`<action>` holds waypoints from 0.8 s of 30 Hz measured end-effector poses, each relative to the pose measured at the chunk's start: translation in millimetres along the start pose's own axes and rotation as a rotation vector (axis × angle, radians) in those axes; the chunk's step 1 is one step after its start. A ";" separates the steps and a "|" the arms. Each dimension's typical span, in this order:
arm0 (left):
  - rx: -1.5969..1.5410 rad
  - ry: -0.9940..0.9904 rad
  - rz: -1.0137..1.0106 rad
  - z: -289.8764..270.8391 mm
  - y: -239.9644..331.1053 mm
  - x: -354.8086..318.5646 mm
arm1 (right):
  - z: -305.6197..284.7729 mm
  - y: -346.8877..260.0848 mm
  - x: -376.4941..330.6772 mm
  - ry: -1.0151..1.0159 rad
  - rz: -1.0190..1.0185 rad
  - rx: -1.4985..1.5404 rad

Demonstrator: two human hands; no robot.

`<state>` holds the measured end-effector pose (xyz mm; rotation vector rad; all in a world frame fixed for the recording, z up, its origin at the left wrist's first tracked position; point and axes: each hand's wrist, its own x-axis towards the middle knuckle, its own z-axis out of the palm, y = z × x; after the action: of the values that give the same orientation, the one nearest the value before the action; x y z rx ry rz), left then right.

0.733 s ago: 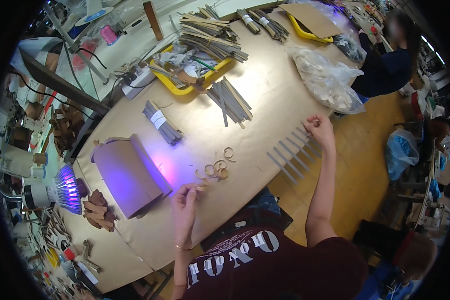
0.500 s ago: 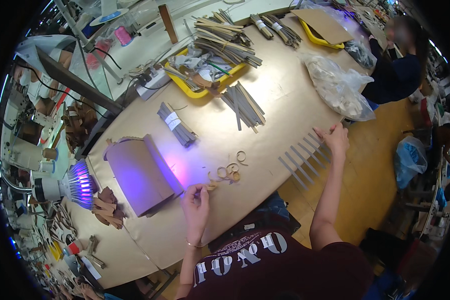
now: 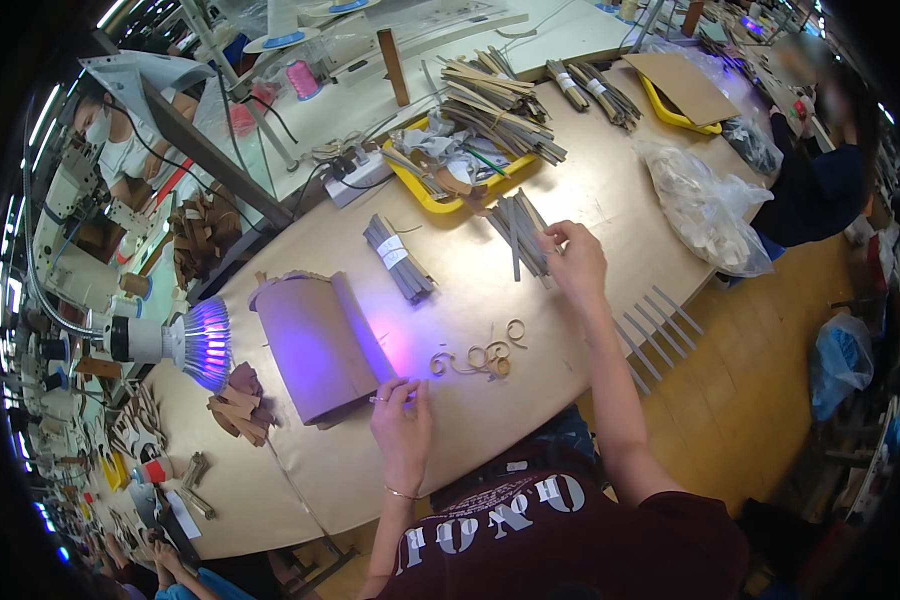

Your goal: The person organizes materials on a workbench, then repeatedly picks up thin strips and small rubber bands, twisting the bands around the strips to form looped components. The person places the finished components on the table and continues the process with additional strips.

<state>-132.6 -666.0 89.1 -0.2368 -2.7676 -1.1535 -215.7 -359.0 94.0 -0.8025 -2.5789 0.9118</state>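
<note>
The big tan table [image 3: 590,190] curves away, its near edge running just in front of the person, with bare surface open between the two hands. Left of centre lies a brown curved board [image 3: 315,345] under the violet lamp [image 3: 195,342], stiff-looking and broad. Far right, the right hand [image 3: 573,258] reaches onto a loose pile of grey strips [image 3: 522,232], fingers curled on the top ones; they look thin, light and bendy, best pinched mid-length so the ends don't droop. A row of strips [image 3: 655,335] overhangs the table's near right edge, easy to knock off. The left hand [image 3: 402,425] rests near the board, fingertips pinching something small and pale I can't make out. Small curly loops [image 3: 478,358] lie just beside it.
</note>
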 end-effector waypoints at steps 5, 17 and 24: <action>-0.116 0.004 0.009 -2.9 11.3 -5.9 | 33.2 -29.5 18.0 -0.068 -0.045 -0.251; -0.122 -0.027 0.157 3.6 15.0 -1.1 | 3.3 0.4 24.1 -0.065 0.029 -0.193; -0.132 -0.029 0.123 -0.8 20.6 2.7 | 16.3 -13.5 1.7 -0.036 -0.190 -0.168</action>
<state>-131.2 -651.9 104.4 -0.4340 -2.6613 -1.3112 -229.6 -374.7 90.5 -0.5741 -2.7334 0.6674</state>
